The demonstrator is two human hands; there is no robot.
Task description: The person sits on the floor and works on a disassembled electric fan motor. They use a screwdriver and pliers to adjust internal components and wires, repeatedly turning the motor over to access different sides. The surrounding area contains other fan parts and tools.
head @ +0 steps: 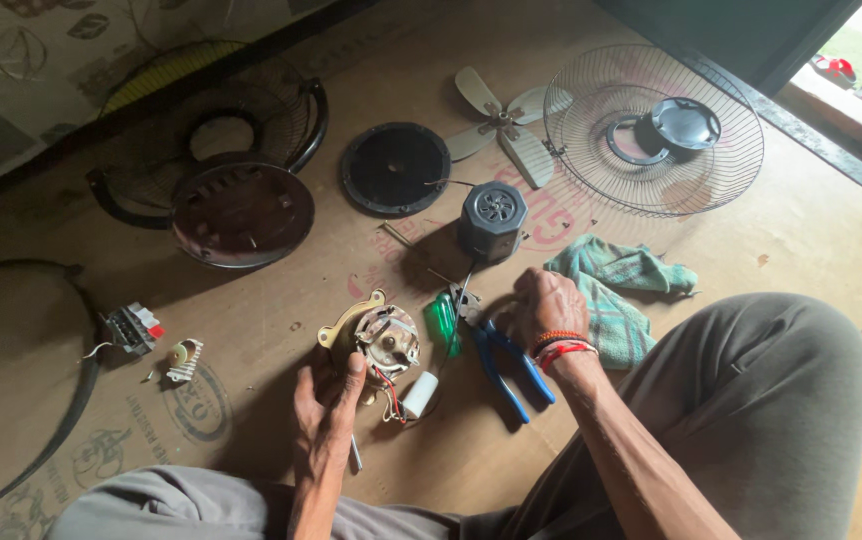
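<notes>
Head: motor [388,338] touching L hand [326,405].

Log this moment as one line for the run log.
left hand: holds fan motor | right hand: fist by blue pliers | floor: cloth

Floor sheet [811,230]: brown cardboard, matt, scuffed, faded red and dark print noted. Fan motor [387,340]: bare metal, dull grey, with a brass-coloured bracket; thin red and white plastic-coated wires seen below it. It is touched by the left hand [323,412]. White capacitor [419,393]: smooth plastic. Pliers [501,350]: dull steel jaws, glossy blue plastic grips, lying just beside the right hand [546,305]. Screwdriver handle [442,322]: clear green plastic, shiny. Motor cover [493,220]: dark plastic, slight sheen. Wire guard [651,130]: thin metal wire, grey, with a glossy dark centre cap. Fan blade [501,125]: pale matt plastic. Rag [616,290]: teal woven cloth, rumpled and soft.
</notes>
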